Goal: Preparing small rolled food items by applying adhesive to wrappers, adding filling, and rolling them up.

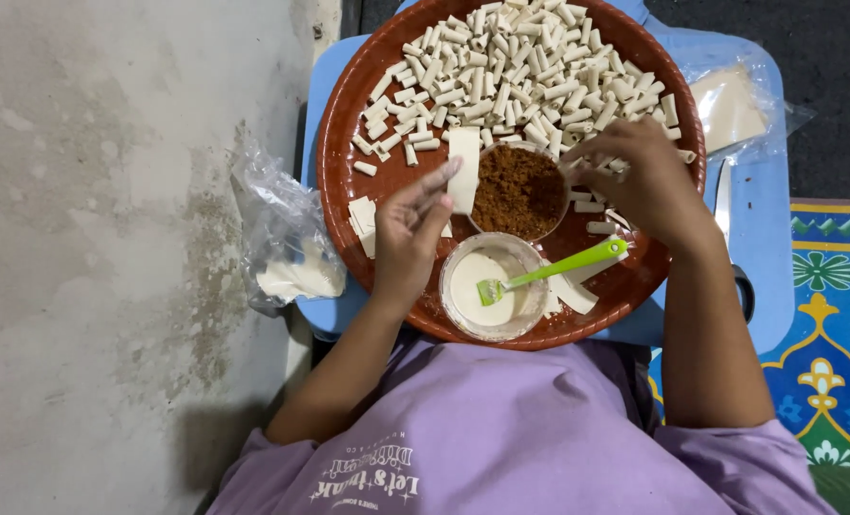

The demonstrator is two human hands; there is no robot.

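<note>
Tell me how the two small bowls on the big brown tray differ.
The bowl of brown filling holds dry, crumbly brown stuff; the bowl of white paste holds smooth, pale liquid. A green brush rests in the paste bowl; the filling bowl has no tool. The filling bowl sits further from the person, the paste bowl nearer. Both are small, round and stand on the brown tray.

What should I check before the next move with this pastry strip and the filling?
1. Pastry strip held by the left hand, flat over the tray: ok.
2. Bowl of brown filling within reach, right hand at its rim: ok.
3. Whether the right fingers already hold filling: cannot tell.
4. Bowl of white paste with green brush resting in it: ok.
5. Free space on the round brown tray beside the pile of rolled pieces: ok.
</note>
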